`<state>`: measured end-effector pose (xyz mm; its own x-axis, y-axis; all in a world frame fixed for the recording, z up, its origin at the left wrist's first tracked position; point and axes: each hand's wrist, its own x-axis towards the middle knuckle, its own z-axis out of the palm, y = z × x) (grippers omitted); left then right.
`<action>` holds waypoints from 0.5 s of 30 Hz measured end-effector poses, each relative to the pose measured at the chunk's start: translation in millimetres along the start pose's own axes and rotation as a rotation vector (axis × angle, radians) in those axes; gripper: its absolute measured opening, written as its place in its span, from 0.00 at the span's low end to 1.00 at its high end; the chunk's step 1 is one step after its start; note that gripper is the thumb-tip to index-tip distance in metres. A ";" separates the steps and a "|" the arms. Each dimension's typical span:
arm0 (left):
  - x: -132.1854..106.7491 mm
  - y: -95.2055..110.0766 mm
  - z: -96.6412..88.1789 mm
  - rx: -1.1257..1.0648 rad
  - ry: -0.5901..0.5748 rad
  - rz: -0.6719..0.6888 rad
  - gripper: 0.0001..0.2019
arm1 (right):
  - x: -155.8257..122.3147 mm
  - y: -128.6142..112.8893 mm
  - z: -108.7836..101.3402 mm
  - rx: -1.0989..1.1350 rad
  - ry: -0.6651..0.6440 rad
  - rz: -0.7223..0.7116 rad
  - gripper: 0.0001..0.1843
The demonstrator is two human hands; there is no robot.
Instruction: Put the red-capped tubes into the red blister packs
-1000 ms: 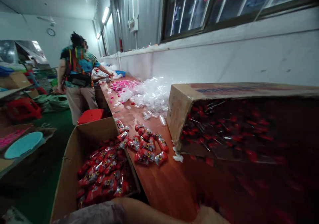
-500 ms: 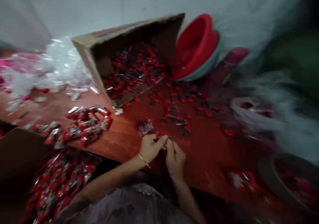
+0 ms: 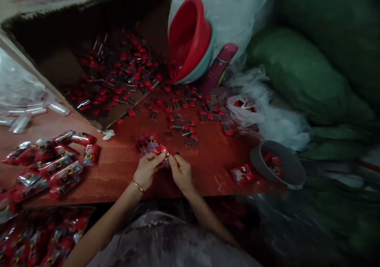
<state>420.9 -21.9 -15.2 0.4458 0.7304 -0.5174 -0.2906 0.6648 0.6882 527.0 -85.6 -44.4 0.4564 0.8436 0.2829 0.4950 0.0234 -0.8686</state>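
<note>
My left hand (image 3: 147, 170), with a thin gold bangle at the wrist, and my right hand (image 3: 181, 172) meet at the near edge of a reddish wooden table (image 3: 118, 164). Both pinch a small red packet (image 3: 163, 156) between their fingertips. Just beyond them lies a small heap of the same red packets (image 3: 147, 143). Farther back, loose little red-and-black pieces (image 3: 181, 118) are scattered over the table.
A tipped cardboard box (image 3: 74, 33) spills red pieces at the back left. Red and teal basins (image 3: 190, 41) lean beside it. Filled red packets (image 3: 50, 164) lie at left, more in a box (image 3: 35, 239) below. A grey bowl (image 3: 279, 166) sits right, green sacks (image 3: 299, 69) behind.
The view has swung from the long table and a distant person down to my hands. Both hands now hold a red packet slightly nearer the heap.
</note>
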 end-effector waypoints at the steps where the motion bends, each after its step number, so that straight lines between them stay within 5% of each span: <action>1: 0.2 1.4 0.7 0.001 -0.013 -0.029 0.18 | 1.4 1.0 -1.2 -0.030 0.007 -0.004 0.21; 8: 6.1 7.2 3.8 -0.028 -0.001 -0.083 0.18 | 17.0 3.6 -23.0 -0.228 -0.053 0.021 0.19; 15: 7.6 12.8 1.5 -0.170 -0.047 -0.130 0.10 | 54.5 28.8 -53.3 -0.932 0.098 0.419 0.28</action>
<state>421.9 -8.1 -9.6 0.5266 0.6312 -0.5695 -0.3647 0.7728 0.5194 605.5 -67.6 -32.3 0.7624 0.6396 0.0977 0.6404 -0.7241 -0.2561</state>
